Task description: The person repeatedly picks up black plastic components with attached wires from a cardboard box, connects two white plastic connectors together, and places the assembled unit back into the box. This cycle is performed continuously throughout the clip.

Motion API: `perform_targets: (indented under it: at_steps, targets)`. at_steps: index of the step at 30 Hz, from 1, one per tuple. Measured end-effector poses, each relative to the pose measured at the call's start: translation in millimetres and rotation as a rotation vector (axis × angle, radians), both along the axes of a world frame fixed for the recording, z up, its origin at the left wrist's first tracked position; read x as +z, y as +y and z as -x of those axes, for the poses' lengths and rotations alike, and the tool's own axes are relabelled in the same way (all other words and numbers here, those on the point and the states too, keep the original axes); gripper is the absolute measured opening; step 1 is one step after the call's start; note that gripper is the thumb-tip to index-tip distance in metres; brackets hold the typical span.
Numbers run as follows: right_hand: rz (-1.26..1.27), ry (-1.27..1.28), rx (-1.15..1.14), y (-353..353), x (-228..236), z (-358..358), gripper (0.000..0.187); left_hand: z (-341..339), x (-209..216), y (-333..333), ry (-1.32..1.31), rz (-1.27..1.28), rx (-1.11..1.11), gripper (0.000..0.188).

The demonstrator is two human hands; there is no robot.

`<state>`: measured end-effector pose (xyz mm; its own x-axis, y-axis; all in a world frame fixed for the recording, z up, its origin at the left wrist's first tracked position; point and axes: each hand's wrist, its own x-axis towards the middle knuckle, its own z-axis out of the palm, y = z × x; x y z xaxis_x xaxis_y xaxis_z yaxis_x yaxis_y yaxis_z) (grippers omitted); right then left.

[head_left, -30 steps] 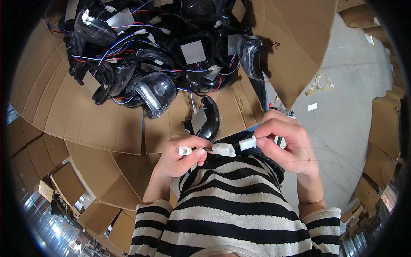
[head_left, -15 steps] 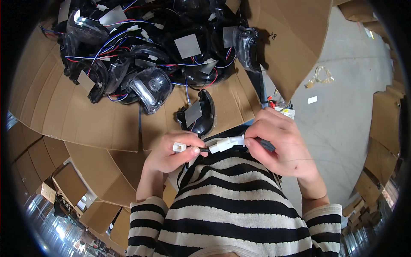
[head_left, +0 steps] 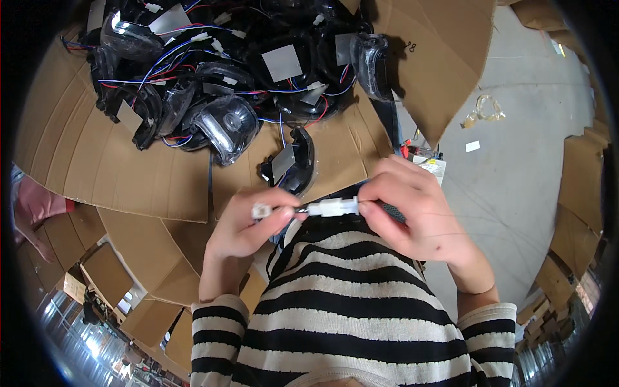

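Close in front of my striped top, my left hand (head_left: 248, 222) is closed, pinching a short black cable (head_left: 301, 210) between thumb and fingers. One white plug (head_left: 261, 211) sticks out by its fingertips. From the cable's other side a white wire connector (head_left: 332, 207) reaches across to my right hand (head_left: 412, 209), whose thumb and forefinger pinch its translucent end. Part of a dark grey textured piece (head_left: 392, 211) shows beneath the right hand; whether that hand holds it I cannot tell. Just beyond my left hand lies a black lamp (head_left: 303, 169) with a blank-looking pale label.
Several clear-fronted lamps (head_left: 225, 129) with red, blue and white wires are heaped on cardboard (head_left: 174, 193) beyond my hands. Right of it, a yellowish coil (head_left: 483, 113) and a white slip (head_left: 472, 146) lie on the grey floor. A person in pink (head_left: 42, 206) shows at far left.
Both hands have shifted slightly left and away from me, with the joined connector between them. The nearest black lamp has turned a little. A person in pink has come into view at the left.
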<state>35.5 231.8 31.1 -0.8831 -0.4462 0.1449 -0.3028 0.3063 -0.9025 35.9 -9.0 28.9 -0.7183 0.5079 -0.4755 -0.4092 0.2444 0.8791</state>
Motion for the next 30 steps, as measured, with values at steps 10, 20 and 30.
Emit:
perform_targets:
  at_steps: [10,20,30]
  targets:
    - [0.074,-0.300,-0.075,41,-4,-25,0.005,-101,146,-160,1.224,0.105,1.582,0.015]
    - [0.069,-0.337,0.141,23,-22,-37,0.009,-118,-30,-335,0.769,1.237,0.945,0.016]
    - [0.092,-0.375,0.114,32,-31,-37,0.009,-60,20,-112,0.192,1.224,0.103,0.009]
